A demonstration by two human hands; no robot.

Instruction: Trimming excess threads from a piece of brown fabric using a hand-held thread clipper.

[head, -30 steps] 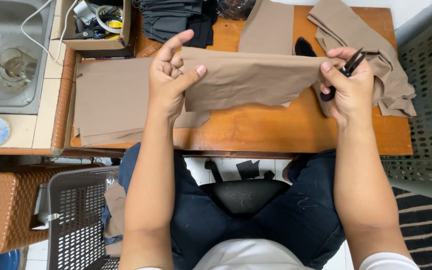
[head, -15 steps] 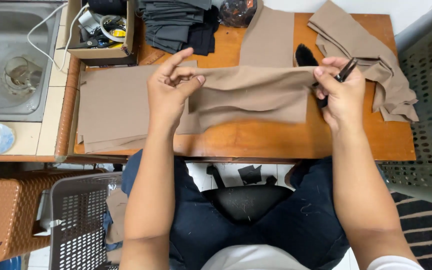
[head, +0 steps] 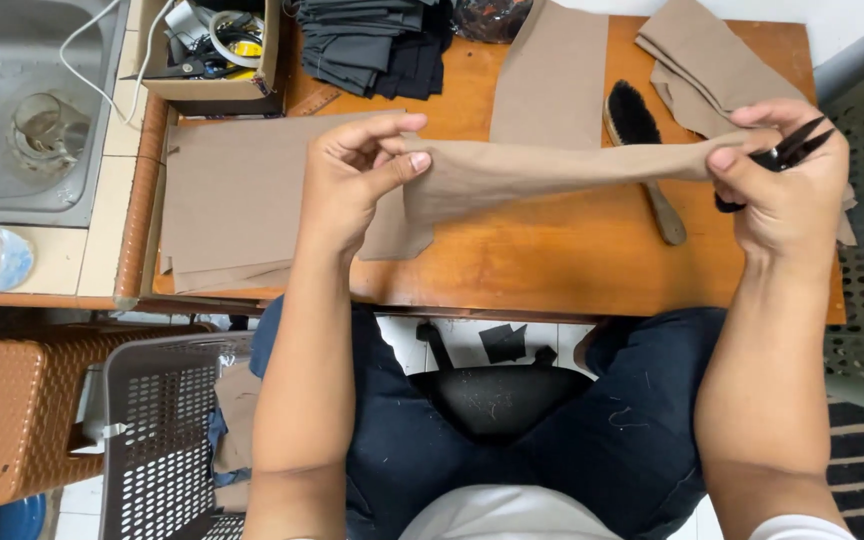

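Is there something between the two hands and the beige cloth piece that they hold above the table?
No. The left hand and right hand both pinch the beige cloth piece directly. The right hand also holds small black snips beside the cloth.

At the top edge we lose the ends of the dark cloth stack point(head: 377, 45) and the box point(head: 214, 50). Our right hand point(head: 787, 185) hides most of the snips point(head: 790, 148). The stretched cloth point(head: 552, 170) covers part of the brush point(head: 642, 150).
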